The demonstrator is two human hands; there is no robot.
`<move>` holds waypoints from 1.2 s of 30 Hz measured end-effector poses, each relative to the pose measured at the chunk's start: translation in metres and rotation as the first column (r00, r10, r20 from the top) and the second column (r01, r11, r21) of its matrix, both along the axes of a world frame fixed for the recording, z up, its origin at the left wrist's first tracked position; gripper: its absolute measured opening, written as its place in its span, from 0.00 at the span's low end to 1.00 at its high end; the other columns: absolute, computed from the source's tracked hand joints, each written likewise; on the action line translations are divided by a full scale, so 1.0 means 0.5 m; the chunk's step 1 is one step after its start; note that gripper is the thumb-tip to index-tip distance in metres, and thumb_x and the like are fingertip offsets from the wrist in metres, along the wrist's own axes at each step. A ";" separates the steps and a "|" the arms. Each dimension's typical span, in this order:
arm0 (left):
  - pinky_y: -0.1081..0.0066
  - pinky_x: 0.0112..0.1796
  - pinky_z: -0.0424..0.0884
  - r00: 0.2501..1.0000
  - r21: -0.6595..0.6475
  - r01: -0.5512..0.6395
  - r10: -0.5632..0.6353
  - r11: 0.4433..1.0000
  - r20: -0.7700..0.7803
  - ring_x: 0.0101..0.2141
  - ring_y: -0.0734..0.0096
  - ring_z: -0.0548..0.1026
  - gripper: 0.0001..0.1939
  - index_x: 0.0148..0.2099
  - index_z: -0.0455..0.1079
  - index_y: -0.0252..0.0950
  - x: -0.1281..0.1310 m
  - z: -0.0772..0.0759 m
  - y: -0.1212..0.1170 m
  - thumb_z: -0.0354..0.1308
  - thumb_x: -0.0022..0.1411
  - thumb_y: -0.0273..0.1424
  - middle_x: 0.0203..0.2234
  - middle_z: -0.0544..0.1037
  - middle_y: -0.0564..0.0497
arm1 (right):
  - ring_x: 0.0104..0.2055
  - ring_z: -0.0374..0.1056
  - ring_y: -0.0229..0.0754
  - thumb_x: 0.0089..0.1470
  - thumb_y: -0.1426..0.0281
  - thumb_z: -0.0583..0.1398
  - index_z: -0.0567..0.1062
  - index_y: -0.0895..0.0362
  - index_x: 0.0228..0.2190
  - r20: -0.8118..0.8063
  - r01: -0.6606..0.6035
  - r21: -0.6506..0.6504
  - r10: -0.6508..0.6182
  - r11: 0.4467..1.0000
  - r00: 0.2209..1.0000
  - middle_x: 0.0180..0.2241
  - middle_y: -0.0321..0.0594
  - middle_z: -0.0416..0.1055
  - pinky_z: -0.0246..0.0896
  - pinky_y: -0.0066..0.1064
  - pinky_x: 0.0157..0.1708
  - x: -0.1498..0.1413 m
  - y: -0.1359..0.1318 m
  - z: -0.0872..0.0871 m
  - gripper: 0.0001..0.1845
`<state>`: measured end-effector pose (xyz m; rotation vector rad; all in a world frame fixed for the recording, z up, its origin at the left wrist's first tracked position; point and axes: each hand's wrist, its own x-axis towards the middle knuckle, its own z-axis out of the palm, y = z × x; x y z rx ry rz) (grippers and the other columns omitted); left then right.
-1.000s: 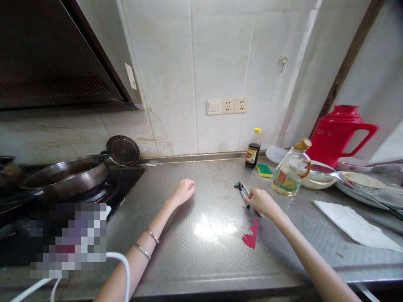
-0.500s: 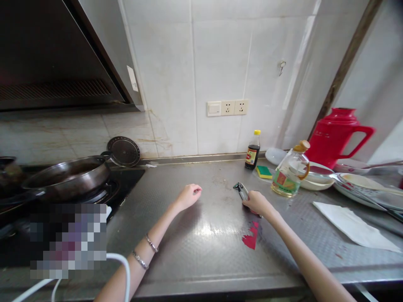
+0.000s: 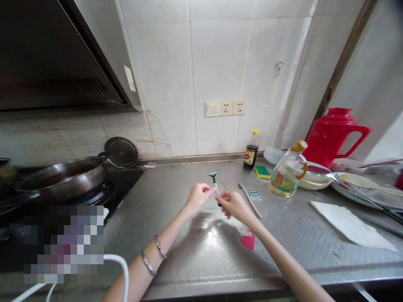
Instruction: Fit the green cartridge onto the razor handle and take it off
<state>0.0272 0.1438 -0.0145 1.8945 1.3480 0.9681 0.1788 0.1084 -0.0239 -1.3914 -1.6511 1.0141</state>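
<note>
A safety razor (image 3: pixel 215 184) with a green-edged head and a pale handle is held upright above the steel counter, head uppermost. My right hand (image 3: pixel 231 203) pinches the lower part of its handle. From the other side, the closed thumb and fingers of my left hand (image 3: pixel 197 196) meet the handle a little higher up. To the right of my right hand lie a slim grey curved handle (image 3: pixel 250 201) and a pair of small green-edged blade cartridges (image 3: pixel 253 193). A torn red scrap (image 3: pixel 248 240) rests on the counter below my right wrist.
At the right stand a soy sauce bottle (image 3: pixel 251 151), a sponge (image 3: pixel 262 172), an oil jug (image 3: pixel 287 174), a red thermos (image 3: pixel 330 138), dishes and a white paper sheet (image 3: pixel 349 224). On the left are a stove with a pan (image 3: pixel 63 180) and a white cable (image 3: pixel 124 268).
My right hand has lifted the razor off the counter and brought it leftward. My left hand has moved right to meet it. The grey handle and cartridges now show.
</note>
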 end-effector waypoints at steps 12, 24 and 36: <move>0.76 0.22 0.52 0.981 0.142 -0.109 0.129 0.984 -0.143 0.18 0.79 0.59 0.16 0.18 0.65 0.32 0.003 -0.010 0.018 0.54 0.51 0.37 0.12 0.63 0.56 | 0.12 0.62 0.32 0.53 0.61 0.52 0.65 0.58 0.21 0.127 -0.047 0.108 0.033 0.993 0.991 0.14 0.34 0.68 0.53 0.20 0.12 -0.050 -0.013 -0.005 0.15; 0.75 0.22 0.54 0.776 0.077 -0.239 0.238 0.968 -0.583 0.19 0.75 0.65 0.14 0.18 0.69 0.31 -0.139 -0.049 0.114 0.51 0.50 0.32 0.14 0.71 0.48 | 0.29 0.71 0.42 0.49 0.70 0.53 0.72 0.59 0.21 0.646 0.178 0.244 -0.296 0.953 0.704 0.24 0.47 0.74 0.54 0.25 0.25 0.151 0.048 -0.006 0.11; 0.76 0.23 0.56 0.759 0.051 -0.226 0.208 0.973 -0.617 0.23 0.71 0.71 0.13 0.19 0.70 0.33 -0.153 -0.081 0.119 0.53 0.51 0.32 0.19 0.75 0.47 | 0.34 0.71 0.49 0.48 0.63 0.56 0.73 0.59 0.24 0.754 0.228 0.199 -0.298 0.953 0.585 0.28 0.51 0.74 0.56 0.29 0.29 0.221 0.051 -0.043 0.13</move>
